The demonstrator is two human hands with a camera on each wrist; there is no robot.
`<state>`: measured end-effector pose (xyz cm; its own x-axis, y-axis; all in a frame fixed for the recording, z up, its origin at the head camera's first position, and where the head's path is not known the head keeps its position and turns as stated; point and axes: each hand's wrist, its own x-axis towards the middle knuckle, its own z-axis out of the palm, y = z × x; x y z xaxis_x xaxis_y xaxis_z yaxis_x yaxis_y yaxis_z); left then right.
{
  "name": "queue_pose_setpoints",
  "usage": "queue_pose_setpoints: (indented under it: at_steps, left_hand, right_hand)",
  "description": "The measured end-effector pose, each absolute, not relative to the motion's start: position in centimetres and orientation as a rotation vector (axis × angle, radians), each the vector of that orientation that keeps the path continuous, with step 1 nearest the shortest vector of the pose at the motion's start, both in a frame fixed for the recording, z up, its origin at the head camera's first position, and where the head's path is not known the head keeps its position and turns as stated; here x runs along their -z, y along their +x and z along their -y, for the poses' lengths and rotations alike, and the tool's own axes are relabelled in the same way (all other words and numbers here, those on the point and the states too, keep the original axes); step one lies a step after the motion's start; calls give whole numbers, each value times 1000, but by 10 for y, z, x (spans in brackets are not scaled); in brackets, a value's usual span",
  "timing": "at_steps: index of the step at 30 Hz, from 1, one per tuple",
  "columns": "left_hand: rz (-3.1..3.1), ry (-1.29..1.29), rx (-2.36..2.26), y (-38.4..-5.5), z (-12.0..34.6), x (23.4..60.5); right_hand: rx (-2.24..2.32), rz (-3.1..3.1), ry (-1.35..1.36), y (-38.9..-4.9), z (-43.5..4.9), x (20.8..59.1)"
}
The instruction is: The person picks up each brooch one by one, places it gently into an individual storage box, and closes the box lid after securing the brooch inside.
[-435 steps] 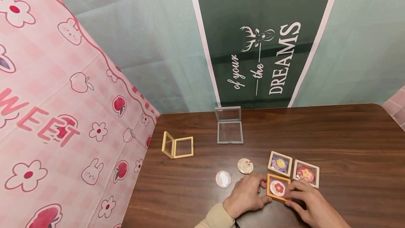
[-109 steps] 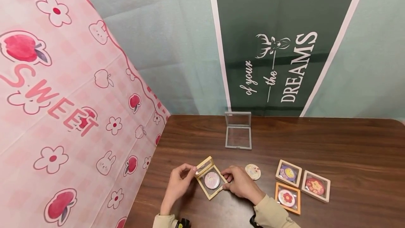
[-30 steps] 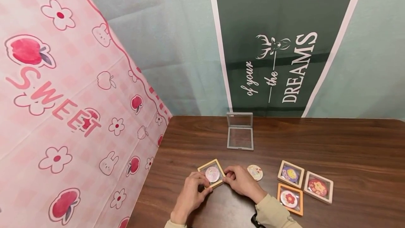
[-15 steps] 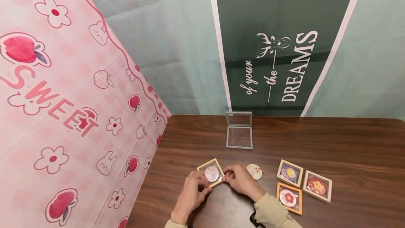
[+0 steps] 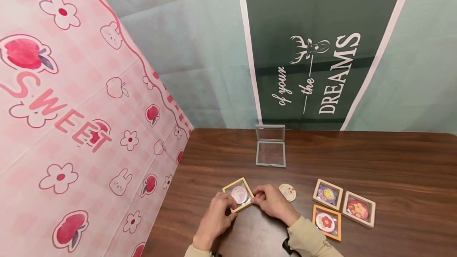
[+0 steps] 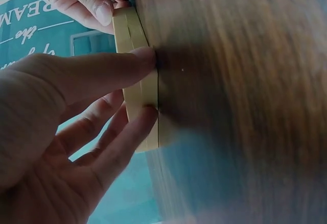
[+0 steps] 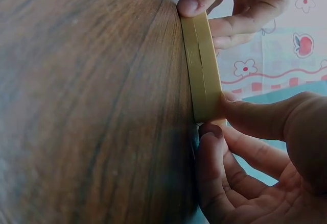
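A yellow square display case lies shut and turned cornerwise on the table, left of the middle in the head view. Through its clear window shows a round pink badge. My left hand grips the case's near left side, fingers over the top and thumb low at the front edge. At the right corner my right hand pinches the frame between thumb and fingers. Both wrist views show the case's yellow side edge-on against the wood, a thin seam along it.
Behind stands an open grey display case, lid upright. A loose cream badge lies beyond my right hand. At the right are a purple-badge case, a red-badge case and an orange case. A pink cloth borders the left.
Earlier, both hands held the orange case at the right. Since then the pink badge went from the table into the yellow case, whose lid closed. Over the last second the hands barely moved.
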<state>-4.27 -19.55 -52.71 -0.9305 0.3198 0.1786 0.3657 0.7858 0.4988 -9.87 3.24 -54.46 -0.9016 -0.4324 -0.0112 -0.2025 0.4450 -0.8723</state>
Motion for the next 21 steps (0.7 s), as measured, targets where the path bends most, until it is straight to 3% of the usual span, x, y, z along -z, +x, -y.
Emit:
queue_pose_setpoints:
  at_steps: [12, 21]
  left_hand:
    - [2935, -570, 878, -47, 196, 513]
    - [2885, -572, 1045, -92, 198, 483]
  right_hand:
    - [1434, -2488, -596, -97, -43, 541]
    - [1405, -2676, -598, -100, -83, 526]
